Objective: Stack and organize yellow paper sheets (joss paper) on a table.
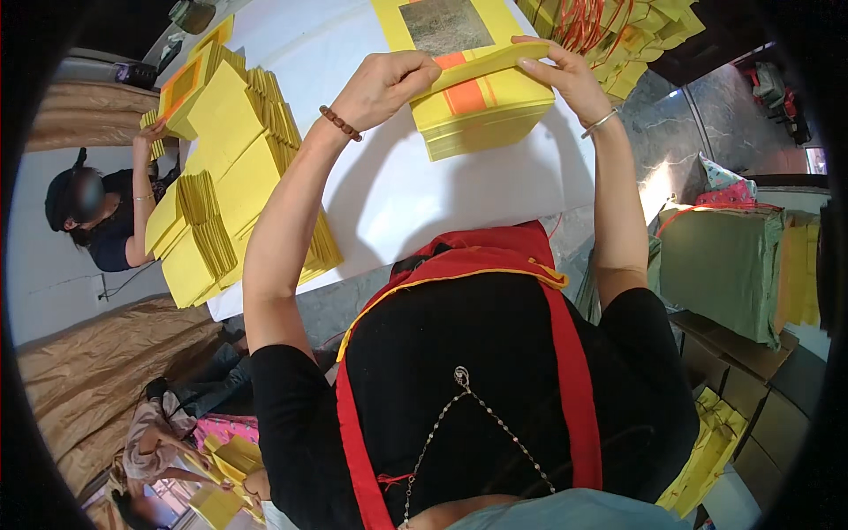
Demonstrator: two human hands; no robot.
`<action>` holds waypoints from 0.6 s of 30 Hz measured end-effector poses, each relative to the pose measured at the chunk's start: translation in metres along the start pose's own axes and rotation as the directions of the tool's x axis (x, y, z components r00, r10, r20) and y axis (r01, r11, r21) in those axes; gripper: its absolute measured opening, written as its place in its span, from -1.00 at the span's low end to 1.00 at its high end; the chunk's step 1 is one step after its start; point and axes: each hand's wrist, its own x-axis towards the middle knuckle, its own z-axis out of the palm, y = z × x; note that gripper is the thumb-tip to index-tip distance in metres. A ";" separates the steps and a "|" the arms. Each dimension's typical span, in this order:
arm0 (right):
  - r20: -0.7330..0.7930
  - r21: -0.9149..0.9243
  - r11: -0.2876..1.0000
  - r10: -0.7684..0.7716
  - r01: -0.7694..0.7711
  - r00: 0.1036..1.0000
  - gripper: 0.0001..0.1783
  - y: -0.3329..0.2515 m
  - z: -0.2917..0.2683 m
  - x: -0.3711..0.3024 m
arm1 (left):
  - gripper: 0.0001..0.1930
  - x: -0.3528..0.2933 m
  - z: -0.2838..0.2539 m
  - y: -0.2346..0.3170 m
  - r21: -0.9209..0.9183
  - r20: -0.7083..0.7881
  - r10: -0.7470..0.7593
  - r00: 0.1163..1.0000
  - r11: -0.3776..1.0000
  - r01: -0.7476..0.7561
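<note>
Flap of yellow paper [486, 65] held taut-looking between both hands, over a block of stacked yellow pieces [486, 132] with orange bands, at the far side of the white table [371, 212]. Whether flap is part of the top piece or loose: cannot tell.

Left hand [395, 84]: fingers curled into the palm, thumb and bent forefinger pinching the flap's left end. Right hand [570, 78]: thumb flat on the near face, fingers extended along the far side, pinching the right end; spacing of the rear fingers cannot be told. Gripping at both ends probably keeps the crease straight; one hand alone would likely let it skew. Block beneath presumably serves as a firm raised rest.

Just beyond: yellow sheet with a picture panel [446, 26], lying flat. Far right: yellow bags [640, 49] with red cords [587, 25], heaped loosely, apparently so cords do not matter in the pile. Left: piles of yellow pieces [243, 155], leaning and fanned, perhaps for easy separation. Co-worker's hand [150, 132] touches yellow pieces at the far-left edge.
</note>
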 end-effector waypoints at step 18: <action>-0.006 -0.442 0.815 -0.420 0.375 0.907 -0.63 0.003 -0.016 0.028 | -0.69 0.014 0.002 -0.039 0.444 -0.384 0.423 0.821 0.864 -0.237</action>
